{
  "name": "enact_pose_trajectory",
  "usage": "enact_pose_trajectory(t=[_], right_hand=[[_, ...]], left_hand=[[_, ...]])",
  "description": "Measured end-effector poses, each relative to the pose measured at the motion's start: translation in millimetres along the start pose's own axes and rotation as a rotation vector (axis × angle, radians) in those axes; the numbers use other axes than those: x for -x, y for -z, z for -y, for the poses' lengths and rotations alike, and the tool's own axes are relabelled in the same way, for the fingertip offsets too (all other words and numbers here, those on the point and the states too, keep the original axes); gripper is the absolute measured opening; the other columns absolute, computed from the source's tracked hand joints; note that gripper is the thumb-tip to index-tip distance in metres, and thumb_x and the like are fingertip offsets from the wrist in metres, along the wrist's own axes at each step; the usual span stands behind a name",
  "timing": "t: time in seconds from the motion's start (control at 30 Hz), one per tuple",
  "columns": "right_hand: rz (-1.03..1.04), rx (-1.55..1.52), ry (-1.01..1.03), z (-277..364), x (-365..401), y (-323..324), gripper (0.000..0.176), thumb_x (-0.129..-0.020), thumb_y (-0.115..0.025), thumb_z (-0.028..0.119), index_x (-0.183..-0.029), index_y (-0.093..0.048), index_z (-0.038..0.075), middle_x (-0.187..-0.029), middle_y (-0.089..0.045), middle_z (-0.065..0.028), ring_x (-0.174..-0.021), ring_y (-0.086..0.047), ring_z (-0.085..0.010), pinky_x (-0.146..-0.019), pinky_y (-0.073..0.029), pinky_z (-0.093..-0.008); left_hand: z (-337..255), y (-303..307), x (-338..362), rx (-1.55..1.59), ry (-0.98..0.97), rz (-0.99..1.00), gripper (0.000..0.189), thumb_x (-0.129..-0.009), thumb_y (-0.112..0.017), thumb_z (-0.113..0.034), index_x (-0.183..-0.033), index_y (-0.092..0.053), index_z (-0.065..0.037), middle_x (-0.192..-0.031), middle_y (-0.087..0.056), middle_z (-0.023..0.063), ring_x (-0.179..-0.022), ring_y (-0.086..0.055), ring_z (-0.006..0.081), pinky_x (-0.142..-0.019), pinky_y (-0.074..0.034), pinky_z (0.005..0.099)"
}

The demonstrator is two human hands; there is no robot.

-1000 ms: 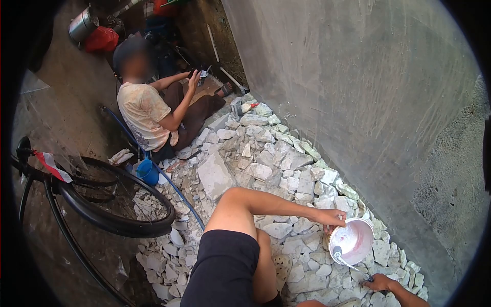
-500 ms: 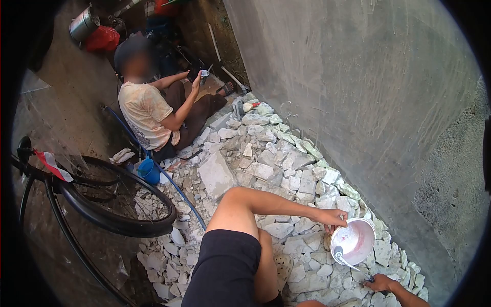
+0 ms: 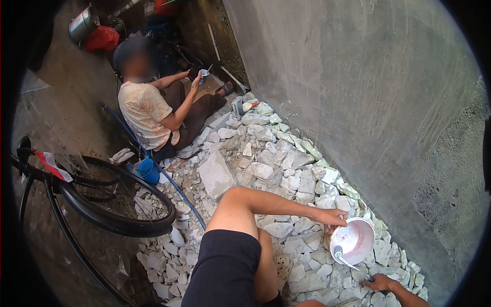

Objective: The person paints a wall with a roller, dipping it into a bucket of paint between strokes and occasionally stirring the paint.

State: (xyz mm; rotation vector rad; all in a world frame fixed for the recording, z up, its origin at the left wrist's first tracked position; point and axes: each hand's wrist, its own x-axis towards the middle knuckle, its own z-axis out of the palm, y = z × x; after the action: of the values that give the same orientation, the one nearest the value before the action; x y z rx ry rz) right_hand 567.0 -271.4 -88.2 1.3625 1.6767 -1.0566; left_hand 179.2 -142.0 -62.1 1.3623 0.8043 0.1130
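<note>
A round bucket (image 3: 364, 241), whitish-pink inside with white paint residue, stands tilted on the rubble. My left hand (image 3: 333, 219) has its fingers closed over the upper left of the rim. Inside the near edge lies the small cylinder of a paint roller (image 3: 338, 251), its white-coated wire frame curving out over the rim. At the lower right, my right hand (image 3: 380, 283) is wrapped round the roller's dark handle, just outside the bucket.
Broken stone rubble (image 3: 266, 171) covers the ground along a grey plastered wall (image 3: 353, 87). A seated person (image 3: 148, 110) holds a phone-like object. A brush (image 3: 250, 106) lies near the wall. To the left are a bicycle (image 3: 120, 217), a blue hose (image 3: 184, 197) and a blue pail (image 3: 148, 172).
</note>
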Motion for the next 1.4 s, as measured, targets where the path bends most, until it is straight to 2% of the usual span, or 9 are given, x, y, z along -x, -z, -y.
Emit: enact_pose_trajectory(t=[1.13, 1.2, 1.4], right_hand=[[0.029, -0.005, -0.029, 2, 2, 2, 0.066, -0.080, -0.055, 0.059, -0.096, -0.066, -0.004, -0.098, -0.065, -0.0251, -0.094, -0.063, -0.0373, -0.083, -0.048, -0.0402], [0.026, -0.002, -0.029, 2, 1, 2, 0.066, -0.079, -0.055, 0.059, -0.096, -0.066, -0.004, -0.098, -0.065, -0.0251, -0.094, -0.063, -0.0373, -0.083, -0.048, -0.0403], [0.028, -0.003, -0.011, -5, -5, -2, 0.066, -0.079, -0.055, 0.059, -0.095, -0.066, -0.004, -0.097, -0.065, -0.0253, -0.093, -0.063, -0.0377, -0.082, -0.048, -0.0407]], left_hand=[[0, 0, 1, 0.036, -0.023, 0.006, 0.034, -0.089, -0.056, -0.035, -0.104, -0.043, -0.008, -0.075, -0.063, 0.0079, -0.060, -0.062, 0.0145, -0.050, -0.051, 0.0264], [-2, 0, 2, 0.006, 0.003, 0.016, 0.032, -0.091, -0.054, -0.035, -0.105, -0.043, -0.009, -0.082, -0.064, 0.0056, -0.065, -0.062, 0.0128, -0.054, -0.048, 0.0258], [-2, 0, 2, 0.007, 0.003, 0.010, 0.031, -0.091, -0.054, -0.035, -0.105, -0.043, -0.009, -0.082, -0.064, 0.0059, -0.065, -0.062, 0.0128, -0.054, -0.049, 0.0258]])
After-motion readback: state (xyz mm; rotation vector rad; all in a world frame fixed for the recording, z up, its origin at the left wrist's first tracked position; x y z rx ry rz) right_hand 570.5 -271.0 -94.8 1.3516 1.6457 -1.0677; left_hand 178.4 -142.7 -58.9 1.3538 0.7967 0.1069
